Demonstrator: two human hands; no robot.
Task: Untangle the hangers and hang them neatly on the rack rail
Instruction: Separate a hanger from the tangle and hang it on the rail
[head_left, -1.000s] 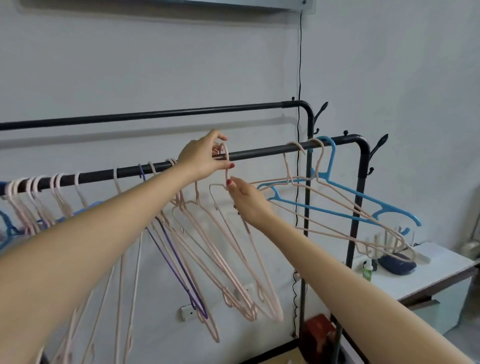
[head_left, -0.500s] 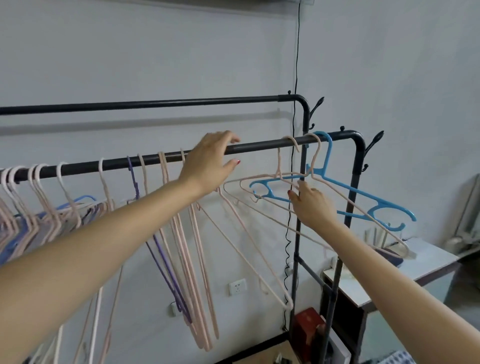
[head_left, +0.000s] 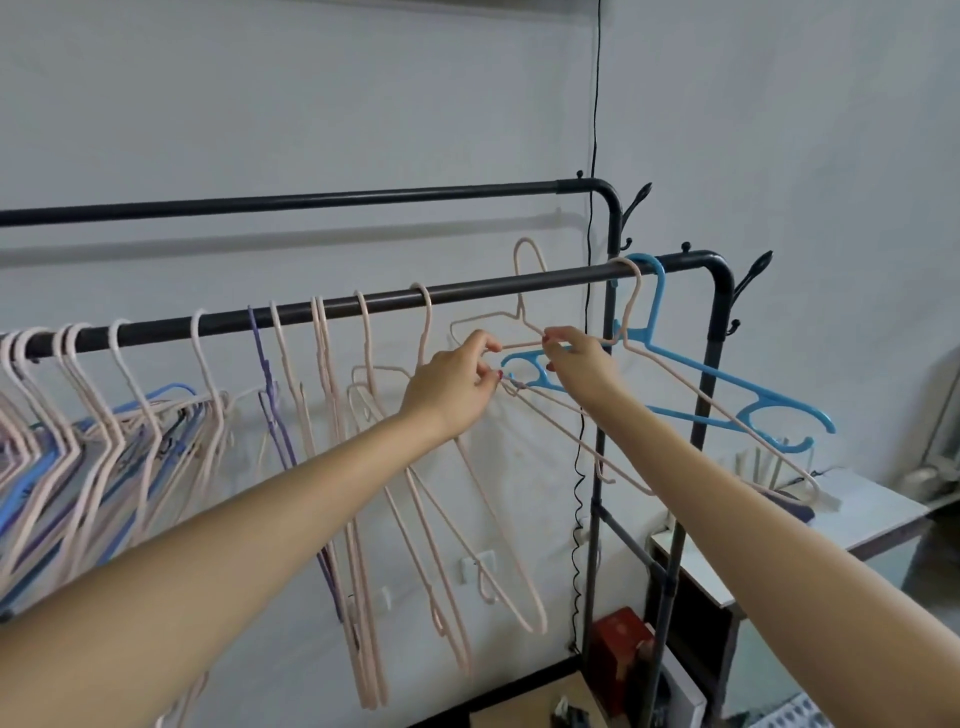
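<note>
Both hands meet just under the front rack rail (head_left: 493, 291), pinching one pale pink hanger (head_left: 511, 325) between them. The left hand (head_left: 452, 384) closes its thumb and forefinger on the hanger's left shoulder wire, the other fingers curled in; the right hand (head_left: 579, 364) pinches the wire just right of the neck, its fingers bent around it. The hanger's hook rises above the rail rather than resting on it (whether it touches the rail's back I cannot tell).

Crowding this hanger from the right is a blue hanger (head_left: 727, 384) hooked near the rail's bend, with another pink hanger (head_left: 675, 374) hooked beside it and crossing over it; the blue one's left end lies right against the fingers of both hands. To the left, several pink hangers and one purple hanger (head_left: 265, 374) hang steeply tilted, and a dense bunch of pink and blue hangers (head_left: 104, 415) fills the rail's far left.

A second black rail (head_left: 311, 200) runs behind, and a black cable (head_left: 595, 130) drops down the wall. A white table (head_left: 872, 514) stands at the right, and a red box (head_left: 618, 644) sits on the floor by the rack leg. No writing is legible anywhere.
</note>
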